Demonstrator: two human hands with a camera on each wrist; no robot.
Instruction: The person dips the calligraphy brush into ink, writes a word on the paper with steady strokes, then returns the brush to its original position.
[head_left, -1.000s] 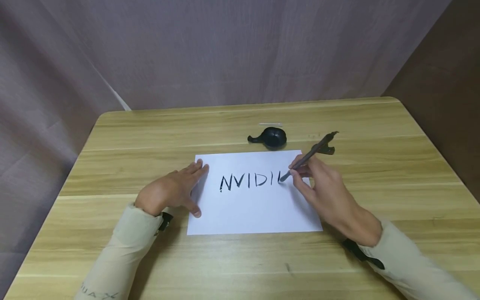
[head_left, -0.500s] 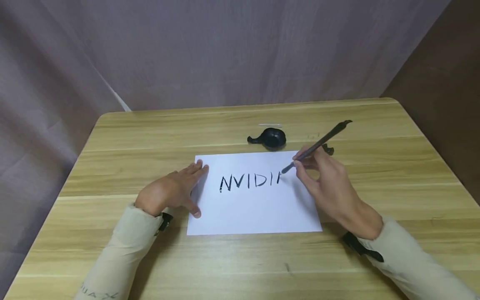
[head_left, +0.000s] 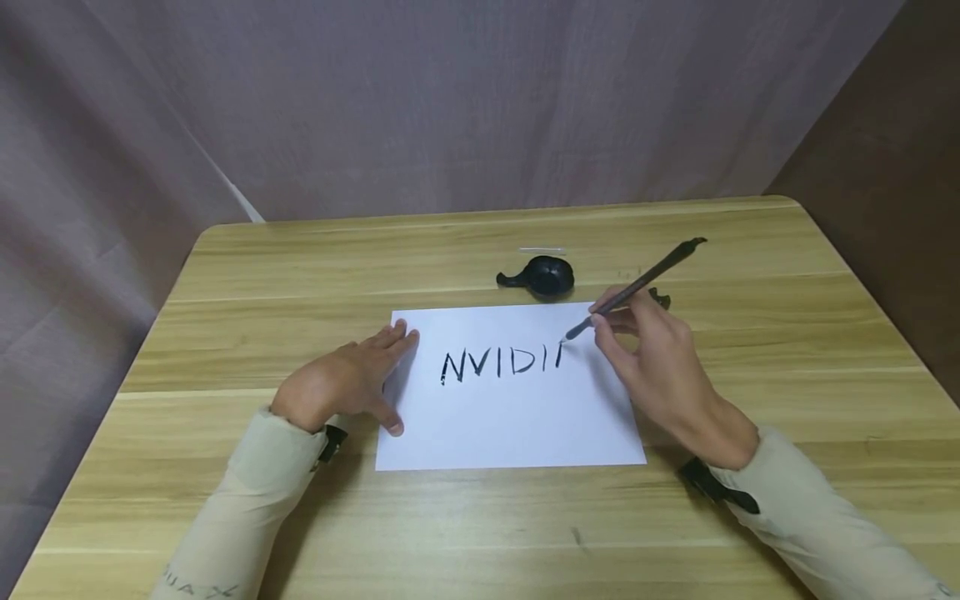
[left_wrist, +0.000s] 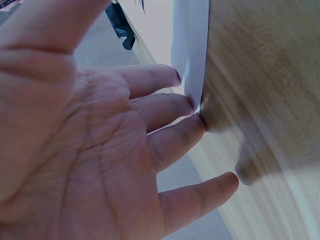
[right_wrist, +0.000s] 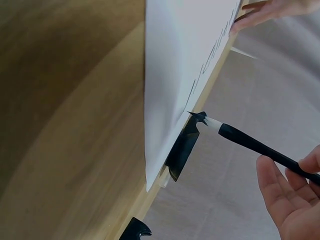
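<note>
A white sheet of paper bears black brushed letters reading NVIDI, followed by one more slanted stroke. My left hand lies over the sheet's left edge, fingers spread; in the left wrist view its fingertips meet the paper's edge. My right hand pinches a dark-handled writing brush between thumb and fingers. The brush slants down to the left, its tip right at the top of the last stroke. White bristles with an inked black point show in the right wrist view.
A black dish with a short handle stands just behind the paper. Behind that lies a thin clear strip. A small dark object is partly hidden behind my right hand. The wooden table ends at a grey curtain.
The brush tip has risen from the foot of the last slanted stroke to its top, my right hand shifting slightly up and right. My left hand has stayed in place.
</note>
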